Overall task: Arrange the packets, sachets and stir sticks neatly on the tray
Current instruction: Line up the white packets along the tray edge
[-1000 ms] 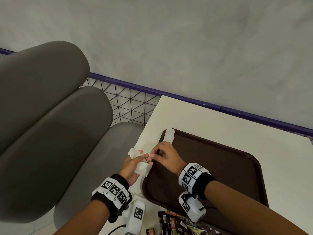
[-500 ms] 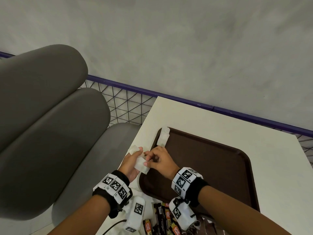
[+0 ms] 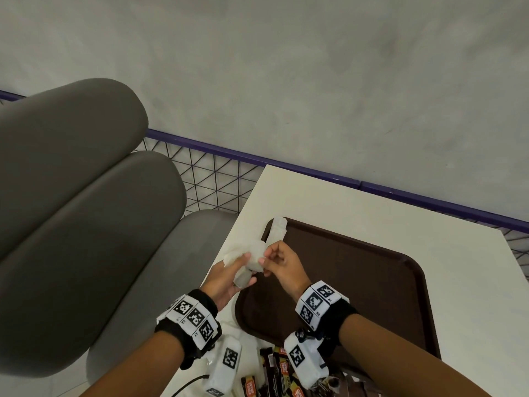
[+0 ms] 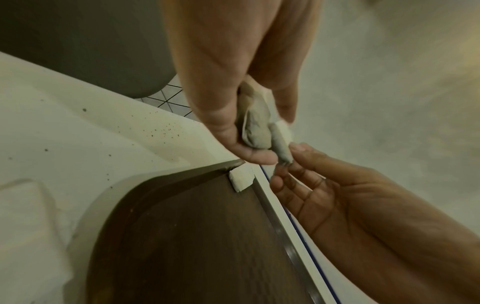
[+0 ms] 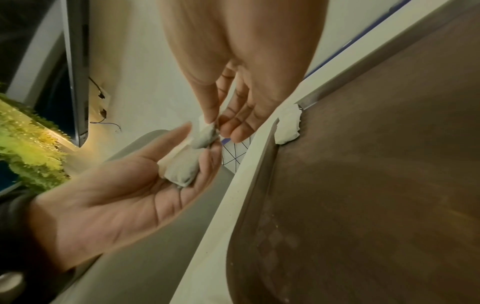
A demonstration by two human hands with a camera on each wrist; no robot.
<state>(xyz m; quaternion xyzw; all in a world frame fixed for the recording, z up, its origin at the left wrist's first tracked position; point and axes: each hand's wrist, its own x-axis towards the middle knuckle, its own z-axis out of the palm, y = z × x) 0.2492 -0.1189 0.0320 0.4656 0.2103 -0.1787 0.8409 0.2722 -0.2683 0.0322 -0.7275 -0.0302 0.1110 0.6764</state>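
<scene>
1. Nearest the viewer, off the near edge of the brown tray (image 3: 357, 282), dark packets (image 3: 282, 373) lie in a loose heap on the table (image 3: 372, 207). They are not yet sorted. No stir sticks can be made out.

2. Over the tray's near-left corner, the left hand (image 3: 226, 277) is palm up, fingers (image 5: 182, 131) loosely curled under a small stock of white sachets (image 5: 182, 166). In the wrist views its thumb bears against them.

3. The right hand (image 3: 282, 267) meets the left just beside that stock. Its thumb and forefinger pinch the end of one white sachet (image 4: 281, 144), and its other fingers are relaxed and spread.

4. Change noted: half a second ago the two hands sat lower and closer together; now the pinched sachet is lifted part way clear of the left palm. Judgement: a sachet is being drawn out for placing.

5. Farther along, at the tray's far-left corner, one white sachet (image 3: 278, 228) lies across the rim, as in both earlier frames. It overhangs the rim and is not squarely inside.

6. The rest of the tray floor in view is bare. Judgement: the task is at an early stage, and the next sachet belongs beside the one at the far-left corner.
</scene>
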